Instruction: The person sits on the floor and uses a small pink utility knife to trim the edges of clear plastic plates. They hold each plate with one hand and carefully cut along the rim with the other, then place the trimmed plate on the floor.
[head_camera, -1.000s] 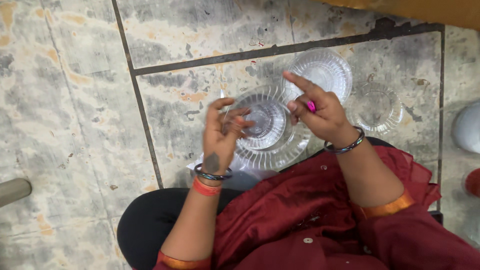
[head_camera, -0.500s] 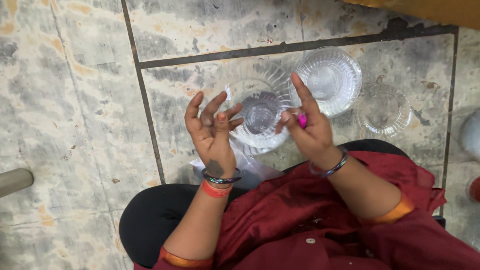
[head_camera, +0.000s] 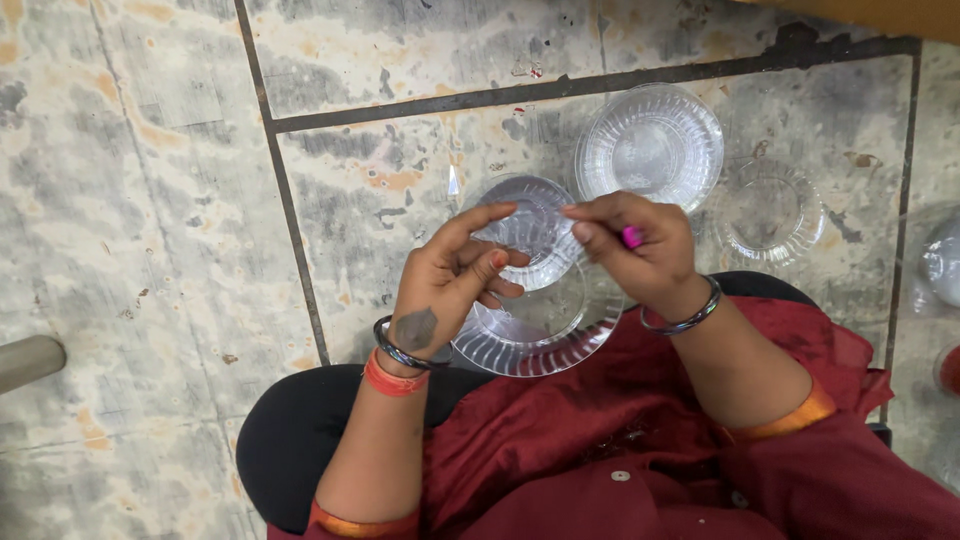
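A: What's w/ the hands?

B: Both raised over the stone floor (head_camera: 180, 230), close together. Left hand (head_camera: 450, 285) is partly open, fingers loosely curled, index stretched toward the right hand. Right hand (head_camera: 635, 250) is curled, thumb and forefinger pinched near the left's fingertip. Something thin & clear may be pinched between them, prob. a film or lid, but it's too see-through to be sure, so can't tell what either hand really has hold of.

A: The pink thing?

B: Small pink object (head_camera: 632, 237) tucked in the right hand's fingers.

A: And the dishes?

B: Small clear bowl (head_camera: 530, 225) sits right under the hands, atop or just overlapping a larger ribbed clear plate (head_camera: 545, 335) near the person's knee. Another clear ribbed bowl (head_camera: 650, 145) lies farther out, just beside a smaller clear dish (head_camera: 770, 212) to its right. All on the floor.

A: Anything else?

B: Bangles on both wrists, red sleeves, black cushion (head_camera: 300, 440) under the person. Grey cylinder end (head_camera: 28, 360) at far left edge.
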